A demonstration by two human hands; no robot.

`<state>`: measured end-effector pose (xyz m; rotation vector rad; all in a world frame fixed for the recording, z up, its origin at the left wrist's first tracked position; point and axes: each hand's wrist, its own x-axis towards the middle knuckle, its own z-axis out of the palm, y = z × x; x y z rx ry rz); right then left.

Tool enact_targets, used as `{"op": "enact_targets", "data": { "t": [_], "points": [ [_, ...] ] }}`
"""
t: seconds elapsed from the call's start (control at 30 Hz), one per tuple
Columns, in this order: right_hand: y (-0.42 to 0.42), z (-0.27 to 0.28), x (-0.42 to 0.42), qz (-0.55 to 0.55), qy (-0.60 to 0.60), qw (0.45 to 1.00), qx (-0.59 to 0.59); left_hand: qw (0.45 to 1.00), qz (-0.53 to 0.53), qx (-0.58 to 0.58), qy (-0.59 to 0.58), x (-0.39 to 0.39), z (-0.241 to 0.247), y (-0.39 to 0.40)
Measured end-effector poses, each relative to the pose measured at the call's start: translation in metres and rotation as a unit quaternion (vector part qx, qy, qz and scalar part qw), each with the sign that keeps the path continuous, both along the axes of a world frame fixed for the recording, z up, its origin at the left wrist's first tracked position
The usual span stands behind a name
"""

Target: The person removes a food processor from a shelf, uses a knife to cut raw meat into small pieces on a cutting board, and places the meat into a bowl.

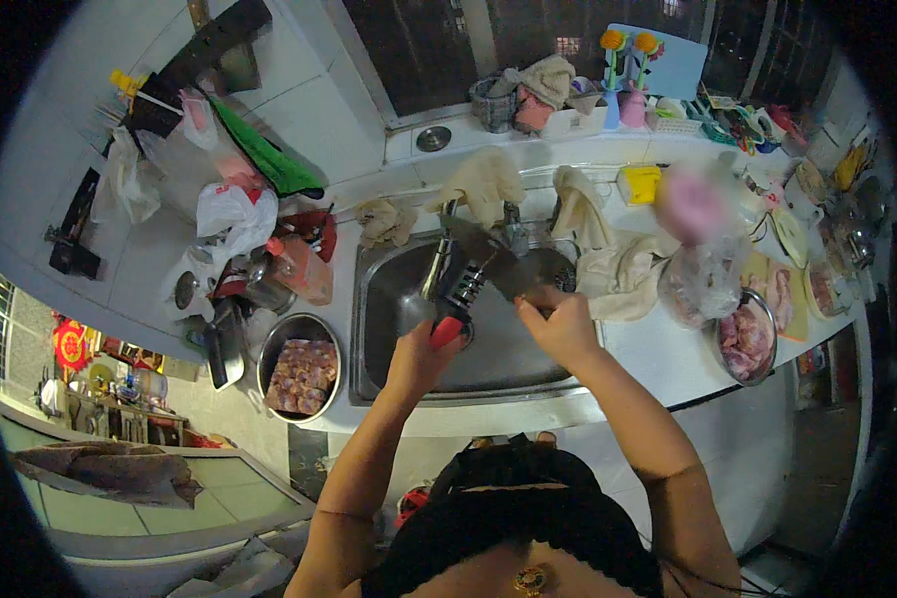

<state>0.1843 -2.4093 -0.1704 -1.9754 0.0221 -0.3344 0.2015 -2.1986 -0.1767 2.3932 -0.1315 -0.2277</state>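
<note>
My left hand (422,359) grips the red handle of a tool (465,291) with a black and metal slotted head, which looks like a handheld knife sharpener. In my right hand (564,329) is a knife with a broad, dark blade (504,261), apparently a cleaver. Its blade is close to the tool's head; whether they touch is unclear. Both hands are over the stainless steel sink (389,329), beside the metal faucet (439,261). The knife's handle is mostly hidden by my fingers.
A metal bowl of cut meat (303,377) stands left of the sink. Another bowl of raw meat (747,336) is at the right counter edge, near a yellow board (794,325) with meat. Cloths (620,276), a plastic bag (703,284) and a pink round object (691,202) lie right of the sink.
</note>
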Motion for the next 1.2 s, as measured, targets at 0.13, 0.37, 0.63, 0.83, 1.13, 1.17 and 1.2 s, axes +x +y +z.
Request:
{"op": "enact_targets", "data": {
  "t": [0.13, 0.37, 0.63, 0.83, 1.13, 1.17, 1.2],
  "points": [
    [-0.003, -0.007, -0.009, 0.003, -0.011, 0.999, -0.037, 0.997, -0.058, 0.030, -0.036, -0.001, -0.005, -0.016],
    [-0.023, -0.013, -0.015, -0.002, 0.028, 0.995, -0.097, 0.992, -0.080, 0.021, -0.093, -0.013, -0.003, -0.042],
    [-0.074, -0.113, -0.099, -0.159, 0.185, 0.966, -0.082, 0.975, 0.054, -0.214, 0.015, 0.000, 0.046, -0.059],
    [-0.147, -0.055, -0.121, -0.252, 0.185, 0.887, 0.340, 0.974, -0.211, 0.015, 0.078, -0.023, -0.131, -0.162],
    [-0.237, -0.063, -0.283, -0.506, 0.056, 0.664, 0.548, 0.957, -0.201, 0.132, -0.161, -0.052, -0.228, -0.244],
    [-0.250, -0.066, -0.294, -0.519, 0.038, 0.653, 0.550, 0.954, -0.188, 0.139, -0.191, -0.050, -0.232, -0.244],
    [-0.265, -0.068, -0.304, -0.526, 0.028, 0.640, 0.559, 0.949, -0.172, 0.147, -0.220, -0.048, -0.234, -0.247]
  ]
}}
